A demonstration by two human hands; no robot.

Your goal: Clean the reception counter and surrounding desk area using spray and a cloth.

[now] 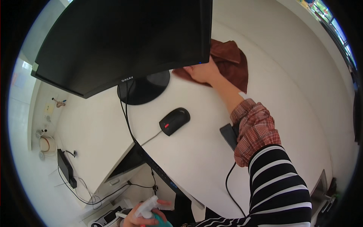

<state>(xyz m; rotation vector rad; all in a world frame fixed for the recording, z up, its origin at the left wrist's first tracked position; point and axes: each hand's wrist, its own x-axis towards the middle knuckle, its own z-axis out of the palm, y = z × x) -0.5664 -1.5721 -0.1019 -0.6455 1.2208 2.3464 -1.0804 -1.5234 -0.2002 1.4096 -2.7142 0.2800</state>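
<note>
A brown cloth (234, 66) lies bunched on the white desk (204, 113), partly behind the monitor's lower right corner. My right hand (202, 72) presses on it, with the fingertips partly hidden by the monitor (127, 37). At the bottom, my left hand (141, 217) is wrapped around a spray bottle (147, 208) with a clear white trigger head and a teal body. The bottle's lower part is cut off by the picture's edge.
A black mouse (174, 121) rests below the round monitor stand (144, 88). A small black device (228, 136) with a cable sits beside my right sleeve. Cables hang over the desk's edge. A keyboard (158, 168) lies along that edge. A flat black box (65, 167) is at left.
</note>
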